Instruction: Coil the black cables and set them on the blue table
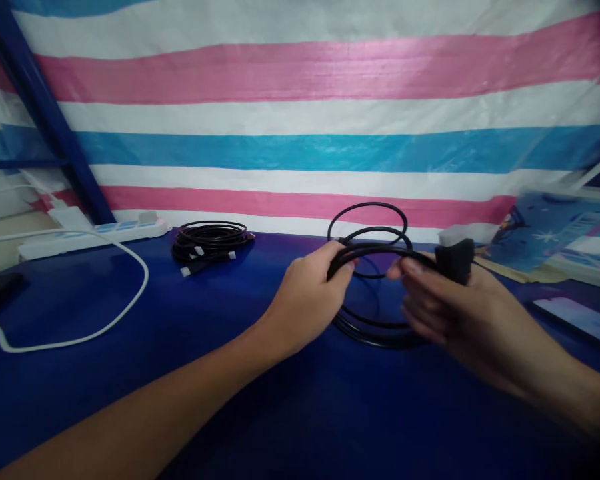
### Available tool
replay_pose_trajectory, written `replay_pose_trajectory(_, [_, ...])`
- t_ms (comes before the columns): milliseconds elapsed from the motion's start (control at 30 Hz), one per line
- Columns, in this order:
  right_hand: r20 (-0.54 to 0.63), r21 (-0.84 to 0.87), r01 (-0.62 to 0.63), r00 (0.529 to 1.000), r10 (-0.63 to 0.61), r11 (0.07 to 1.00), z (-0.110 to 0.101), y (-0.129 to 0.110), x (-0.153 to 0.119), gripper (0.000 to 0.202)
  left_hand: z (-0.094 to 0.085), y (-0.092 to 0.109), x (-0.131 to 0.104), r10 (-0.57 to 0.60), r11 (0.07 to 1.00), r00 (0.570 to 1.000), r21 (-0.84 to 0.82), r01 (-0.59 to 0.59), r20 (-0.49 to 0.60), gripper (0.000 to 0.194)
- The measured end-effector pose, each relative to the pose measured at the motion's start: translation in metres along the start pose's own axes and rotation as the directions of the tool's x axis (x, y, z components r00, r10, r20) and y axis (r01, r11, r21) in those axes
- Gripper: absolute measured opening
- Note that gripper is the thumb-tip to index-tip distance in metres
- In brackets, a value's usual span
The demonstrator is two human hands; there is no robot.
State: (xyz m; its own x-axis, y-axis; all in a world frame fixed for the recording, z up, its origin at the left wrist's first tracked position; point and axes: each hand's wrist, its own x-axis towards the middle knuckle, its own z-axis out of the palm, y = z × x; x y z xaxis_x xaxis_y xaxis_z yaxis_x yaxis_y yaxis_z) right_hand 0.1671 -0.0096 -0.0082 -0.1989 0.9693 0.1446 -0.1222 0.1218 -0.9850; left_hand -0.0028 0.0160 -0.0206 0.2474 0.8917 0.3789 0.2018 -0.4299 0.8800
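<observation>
A black cable (pixel 375 340) hangs in loose loops between my two hands, just over the blue table. My left hand (pixel 313 287) is closed round several strands at the left side of the coil. On the right side, my right hand (pixel 445 300) pinches the strands between thumb and fingers; it is slightly blurred. A wide black connector (pixel 455 260) sticks up at the right hand, and its exact kind is unclear. One thinner loop rises behind the coil near the striped sheet. The lower loops hang close to the tabletop, and I cannot tell whether they touch it.
A coiled bundle of black cables (pixel 210 240) with pale-tipped plugs lies at the back left. Behind it is a white power strip (pixel 100 237), with a white cord (pixel 143 280) curving over the table (pixel 330 413). A phone (pixel 580 320) and a blue printed packet (pixel 540 230) lie at right.
</observation>
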Motion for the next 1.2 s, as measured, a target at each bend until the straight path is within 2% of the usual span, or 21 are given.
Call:
replay_pose_trajectory(67, [-0.002,-0.028,-0.045,0.999,0.045,0.999,-0.007,-0.001,0.002,0.017,-0.002,-0.002,0.0,0.172,0.951,0.985,0.263,-0.166,-0.001,0.014])
replay_pose_trajectory(100, [0.0,-0.041,-0.055,0.998,0.056,0.998,-0.01,-0.001,0.003,0.018,-0.003,-0.003,0.0,0.219,0.931,0.976,0.297,-0.211,0.006,0.015])
replay_pose_trajectory(167, [0.013,-0.048,-0.054,0.998,0.055,0.997,-0.013,-0.001,0.004,0.019,-0.003,-0.004,0.001,0.236,0.954,0.972,0.188,-0.233,0.003,0.027])
replay_pose_trajectory(267, [0.058,-0.009,-0.023,0.998,0.023,1.0,-0.014,-0.002,0.005,0.022,-0.001,-0.003,0.003,0.103,0.989,0.989,-0.091,-0.113,-0.108,0.044])
replay_pose_trajectory(333, [0.077,0.03,-0.011,0.997,0.009,0.999,-0.014,-0.002,0.006,0.025,0.001,-0.003,0.005,-0.038,0.979,0.983,-0.203,0.001,-0.181,0.044])
replay_pose_trajectory(367, [0.076,0.046,-0.015,0.997,0.012,0.999,-0.014,-0.001,0.006,0.028,0.001,-0.003,0.006,-0.109,0.963,0.983,-0.263,0.066,-0.15,0.043])
replay_pose_trajectory(400, [0.07,0.057,-0.025,0.997,0.021,0.998,-0.015,0.0,0.008,0.031,0.002,-0.004,0.006,-0.17,0.935,0.983,-0.327,0.139,-0.066,0.042])
replay_pose_trajectory(467, [0.055,0.055,-0.044,0.998,0.041,0.998,-0.017,0.005,0.011,0.036,0.003,-0.006,0.006,-0.223,0.86,0.961,-0.432,0.272,0.162,0.042])
replay_pose_trajectory(533, [0.04,0.01,-0.05,0.998,0.049,0.999,-0.02,0.01,0.016,0.036,0.005,-0.007,0.005,-0.206,0.805,0.927,-0.484,0.342,0.313,0.048])
replay_pose_trajectory(667, [-0.031,-0.238,-0.007,1.0,0.0,0.971,-0.02,0.013,0.026,0.022,0.011,-0.001,-0.002,-0.124,0.765,0.899,-0.537,0.357,0.42,0.043])
replay_pose_trajectory(767, [-0.028,-0.507,0.091,0.992,-0.121,0.857,-0.011,0.007,0.026,0.016,0.015,0.009,-0.008,-0.127,0.762,0.875,-0.519,0.387,0.467,0.033])
replay_pose_trajectory(867, [0.054,-0.643,0.206,0.973,-0.225,0.737,0.0,0.001,0.021,0.016,0.014,0.022,-0.015,-0.136,0.72,0.832,-0.524,0.456,0.538,0.038])
replay_pose_trajectory(900, [0.069,-0.66,0.241,0.963,-0.262,0.711,0.002,0.0,0.019,0.018,0.014,0.027,-0.018,-0.122,0.692,0.799,-0.526,0.494,0.59,0.041])
replay_pose_trajectory(967, [0.093,-0.712,0.317,0.927,-0.363,0.627,0.002,0.0,0.015,0.027,0.012,0.035,-0.023,-0.093,0.649,0.705,-0.494,0.579,0.704,0.046])
replay_pose_trajectory(1033, [0.146,-0.792,0.406,0.851,-0.504,0.456,-0.001,0.001,0.013,0.037,0.012,0.041,-0.028,-0.071,0.632,0.609,-0.437,0.64,0.79,0.051])
replay_pose_trajectory(1067, [0.189,-0.835,0.435,0.802,-0.567,0.337,-0.004,0.001,0.012,0.039,0.013,0.043,-0.03,-0.071,0.629,0.589,-0.423,0.653,0.805,0.053])
replay_pose_trajectory(1100, [0.236,-0.871,0.441,0.762,-0.604,0.217,-0.007,0.0,0.013,0.038,0.014,0.044,-0.031,-0.081,0.621,0.597,-0.428,0.656,0.798,0.054])
replay_pose_trajectory(1133, [0.263,-0.902,0.416,0.744,-0.615,0.118,-0.01,-0.001,0.013,0.036,0.015,0.045,-0.032,-0.097,0.611,0.63,-0.453,0.649,0.771,0.055])
replay_pose_trajectory(1200, [0.22,-0.953,0.304,0.736,-0.64,0.021,-0.015,-0.005,0.014,0.026,0.017,0.044,-0.032,-0.14,0.601,0.73,-0.529,0.6,0.669,0.054])
